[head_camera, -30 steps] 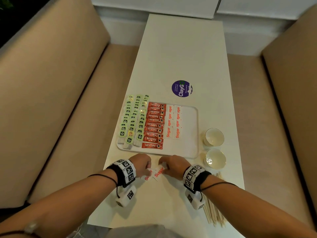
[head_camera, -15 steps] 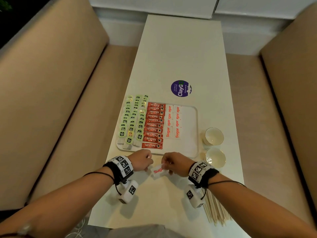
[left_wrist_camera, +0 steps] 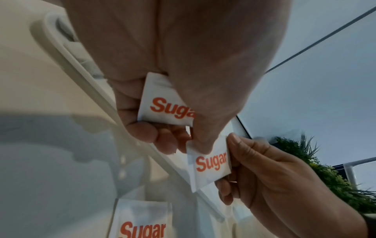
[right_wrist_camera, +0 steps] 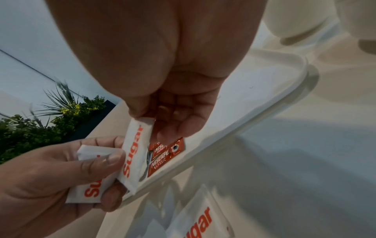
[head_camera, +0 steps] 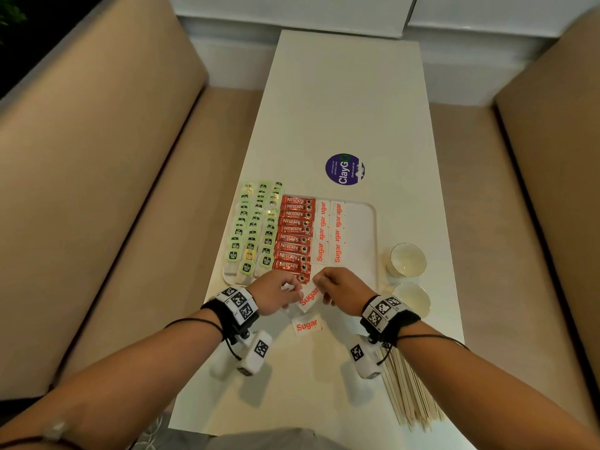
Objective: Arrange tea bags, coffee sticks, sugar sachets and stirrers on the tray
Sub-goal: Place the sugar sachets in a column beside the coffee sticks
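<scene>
My left hand pinches one white sugar sachet between thumb and fingers. My right hand pinches a second sugar sachet by its top edge, and the left thumb touches that sachet too. Both hands hover close together over the near rim of the white tray. A third sachet lies on the table just behind them. On the tray are rows of green tea bags, red coffee sticks and sugar sachets. Wooden stirrers lie at the near right.
Two white cups stand right of the tray. A round purple sticker is beyond it. The right part of the tray is bare. Beige bench seats flank the narrow white table.
Both hands have lifted off the table and moved forward to the tray's near rim, each with a sachet. One sachet now lies uncovered on the table behind them.
</scene>
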A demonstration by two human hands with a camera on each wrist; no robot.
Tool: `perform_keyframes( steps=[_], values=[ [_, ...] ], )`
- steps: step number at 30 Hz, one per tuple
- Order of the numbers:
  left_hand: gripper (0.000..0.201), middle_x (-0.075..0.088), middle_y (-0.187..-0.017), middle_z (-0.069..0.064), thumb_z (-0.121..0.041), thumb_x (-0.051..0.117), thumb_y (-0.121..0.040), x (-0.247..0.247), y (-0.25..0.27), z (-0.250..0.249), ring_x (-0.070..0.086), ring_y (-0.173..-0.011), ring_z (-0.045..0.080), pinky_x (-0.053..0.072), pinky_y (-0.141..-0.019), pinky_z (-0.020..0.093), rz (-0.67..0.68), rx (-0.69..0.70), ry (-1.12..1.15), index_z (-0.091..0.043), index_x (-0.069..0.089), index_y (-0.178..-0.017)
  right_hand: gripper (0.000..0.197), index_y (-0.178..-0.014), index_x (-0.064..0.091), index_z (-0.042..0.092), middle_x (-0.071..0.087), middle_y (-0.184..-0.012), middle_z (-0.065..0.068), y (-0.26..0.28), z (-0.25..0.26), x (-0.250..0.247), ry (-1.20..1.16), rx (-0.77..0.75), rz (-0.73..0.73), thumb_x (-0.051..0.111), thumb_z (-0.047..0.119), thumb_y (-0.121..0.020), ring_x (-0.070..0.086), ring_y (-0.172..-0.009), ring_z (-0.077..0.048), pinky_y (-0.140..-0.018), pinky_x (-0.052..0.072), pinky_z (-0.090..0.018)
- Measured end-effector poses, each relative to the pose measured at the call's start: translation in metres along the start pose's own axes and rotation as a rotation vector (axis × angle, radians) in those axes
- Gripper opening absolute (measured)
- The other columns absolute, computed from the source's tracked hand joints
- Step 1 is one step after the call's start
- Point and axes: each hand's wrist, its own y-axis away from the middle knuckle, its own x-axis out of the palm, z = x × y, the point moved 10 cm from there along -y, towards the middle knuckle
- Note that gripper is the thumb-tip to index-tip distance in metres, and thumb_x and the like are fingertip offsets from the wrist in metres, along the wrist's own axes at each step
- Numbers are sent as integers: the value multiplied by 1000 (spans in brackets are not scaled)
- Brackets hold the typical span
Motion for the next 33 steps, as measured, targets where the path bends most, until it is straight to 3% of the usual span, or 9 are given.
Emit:
perform_keyframes(
  steps=[3, 8, 12, 17, 20, 23, 27, 29, 33],
  values=[
    [9, 69, -88, -1, -24, 70, -92, 0, 0, 1, 65, -65, 12, 56, -67, 32, 9, -17, 34, -16, 67, -90, 39, -87, 65, 10, 68, -77, -1, -1, -3, -2, -30, 18, -12, 45, 38, -107, 63, -64, -11, -66, 54, -28],
    [12, 71, -86, 5, -20, 69, -94, -9, -1, 5, 68, -69, 14, 54, -68, 30, -51, -68, 190, -10, 65, -98, 33, -93, 66, 13, 71, -86, -1, -2, -9, 2, -57, 22, -9, 48, 37, -106, 66, -67, -12, -67, 56, -29],
    [15, 74, -92, 10, -21, 71, -92, -8, 0, 1, 69, -70, 14, 55, -69, 32, -40, -55, 136, -9, 67, -101, 32, -88, 63, 14, 70, -81, 1, -3, -8, 0, 3, 15, -38, 49, 38, -105, 66, -67, -10, -73, 56, -33],
    [16, 73, -87, 0, -22, 69, -94, -9, 0, -3, 69, -71, 14, 58, -75, 38, -40, -62, 130, -10, 66, -104, 27, -90, 61, 18, 70, -85, 3, -1, -6, -2, -74, 22, -86, 52, 40, -103, 67, -69, -12, -74, 57, -34],
    [15, 71, -84, -3, -20, 68, -94, -9, -1, -4, 69, -71, 15, 59, -79, 42, -52, -78, 144, -9, 65, -104, 21, -90, 61, 19, 71, -92, -1, 2, -9, 2, -18, 41, -71, 55, 35, -102, 68, -73, -14, -73, 57, -28],
    [14, 70, -83, -1, -19, 67, -95, -9, -2, -5, 69, -71, 15, 58, -77, 38, -57, -92, 160, -8, 65, -104, 23, -89, 62, 17, 70, -86, 0, 2, -12, -1, 32, 53, -77, 53, 32, -104, 65, -69, -12, -66, 50, -21],
    [5, 72, -86, 8, -15, 64, -94, -7, -5, -1, 69, -73, 18, 57, -76, 34, -59, -126, 235, -14, 67, -97, 25, -85, 64, 16, 69, -82, 0, -4, -14, -21, 98, 68, -166, 54, 31, -102, 62, -69, -14, -67, 51, -28],
    [7, 71, -86, 9, -12, 63, -94, -4, -6, 1, 69, -73, 19, 57, -72, 30, -49, -159, 280, -11, 68, -98, 23, -85, 64, 16, 67, -82, 3, -11, -20, -34, 141, 110, -225, 55, 30, -102, 62, -72, -14, -65, 50, -27],
    [20, 65, -87, 16, -19, 54, -101, 5, -5, 2, 60, -65, 22, 48, -62, 30, -31, -232, 513, -2, 63, -101, 24, -83, 68, 18, 69, -87, 1, -23, -37, -41, 247, 223, -225, 56, 30, -100, 66, -80, -18, -76, 57, -35]
  ],
)
